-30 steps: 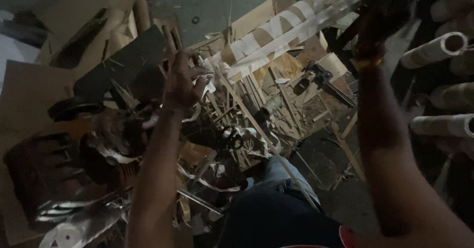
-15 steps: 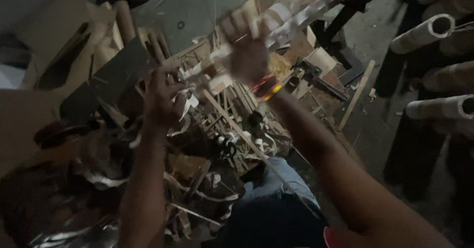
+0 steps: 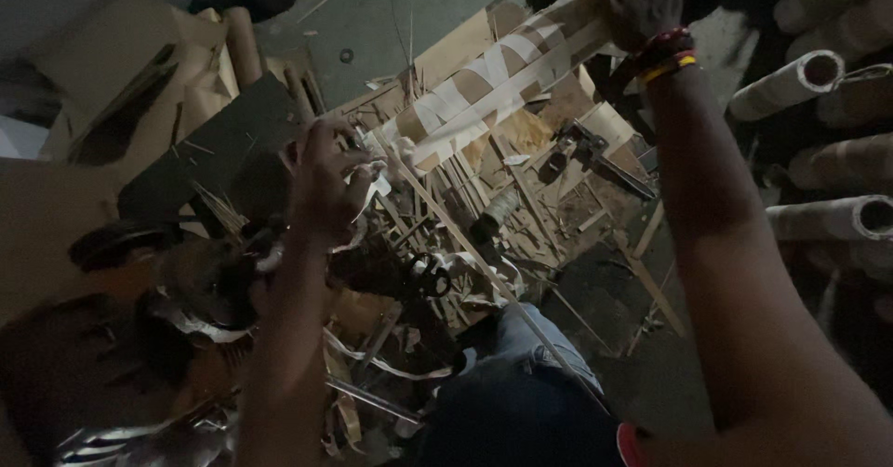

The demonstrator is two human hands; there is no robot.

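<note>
Head view, dim light, looking down over the person's knees.

Right hand: raised at the top of the frame, fingers wrapped shut around the far end of a long tape-wrapped bundle of sticks. A red-and-yellow wristband sits just below the hand on the wrist.

Bundle: brown with pale tape wound in slanted bands. It runs from the right hand down and across toward the left hand, tilted, off the floor.

Left hand: fingers curled, pinching a strip of pale tape at the near end of the bundle. Whether the fingertips also touch the sticks themselves, cannot tell; the thumb side is hidden.

Below the left hand: a thin stick slants away from the bundle's near end toward the person's knee in blue jeans. Loose pale tape strips curl beside the left forearm.

Between the two hands, lower down: a heap of wood splints and offcuts on the floor.

Beyond the right forearm, on its outer side: stacked cardboard tubes, open ends showing.

Outer side of the left hand: flat cardboard sheets, well apart from the hand.
</note>
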